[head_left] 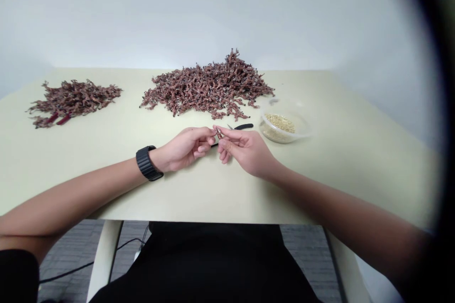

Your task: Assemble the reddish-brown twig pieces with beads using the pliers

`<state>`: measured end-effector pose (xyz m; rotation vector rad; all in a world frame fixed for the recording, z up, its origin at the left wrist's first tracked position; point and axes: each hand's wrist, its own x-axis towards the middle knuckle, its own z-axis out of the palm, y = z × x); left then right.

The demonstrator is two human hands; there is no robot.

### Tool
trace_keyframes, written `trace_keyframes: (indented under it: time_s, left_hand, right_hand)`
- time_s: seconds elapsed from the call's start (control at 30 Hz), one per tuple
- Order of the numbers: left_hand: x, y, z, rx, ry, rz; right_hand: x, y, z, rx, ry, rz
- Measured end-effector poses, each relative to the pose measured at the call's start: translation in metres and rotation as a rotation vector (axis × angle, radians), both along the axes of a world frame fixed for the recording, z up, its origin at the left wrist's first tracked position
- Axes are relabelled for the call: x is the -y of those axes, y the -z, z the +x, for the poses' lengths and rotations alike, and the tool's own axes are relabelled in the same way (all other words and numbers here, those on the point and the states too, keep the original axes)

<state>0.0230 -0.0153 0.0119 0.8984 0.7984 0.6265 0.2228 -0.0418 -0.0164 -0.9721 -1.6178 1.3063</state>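
Note:
My right hand [245, 149] pinches a small reddish-brown figure-like piece [219, 135] between thumb and fingers. My left hand [188, 147] meets it from the other side, its thumb and forefinger closed at the piece's upper end; the exact contact is too small to make out. Just behind the fingertips lies a black-handled cutting tool [243, 126] with a silver tip, partly covered by my hands. A large heap of similar brown pieces [209, 85] lies beyond the hands.
A smaller heap of brown pieces [76, 97] sits at the left, with two dark red sticks [64, 119] at its front. To the right stands a clear round tub [265, 129] holding yellowish bits [280, 123]. The pale table's front edge [213, 221] is close to my body.

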Motion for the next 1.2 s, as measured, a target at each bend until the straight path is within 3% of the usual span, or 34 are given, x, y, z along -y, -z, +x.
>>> trace_keyframes:
  time_s: [0.23,0.6,1.0,1.2]
  left_hand:
    - [-0.001,0.001,0.000,0.008,-0.011,0.012]
    - [0.005,0.000,0.002,-0.127,-0.067,0.296]
    - [0.002,0.003,0.001,-0.155,-0.092,0.423]
    - [0.001,0.001,0.000,-0.114,-0.064,0.342]
  right_hand:
    - [0.002,-0.001,-0.002,-0.012,-0.004,-0.013]
    - [0.002,0.008,-0.005,-0.041,-0.024,-0.063]
    - [0.003,-0.007,-0.006,-0.122,-0.040,-0.156]
    - [0.002,-0.003,-0.005,-0.112,-0.035,-0.117]
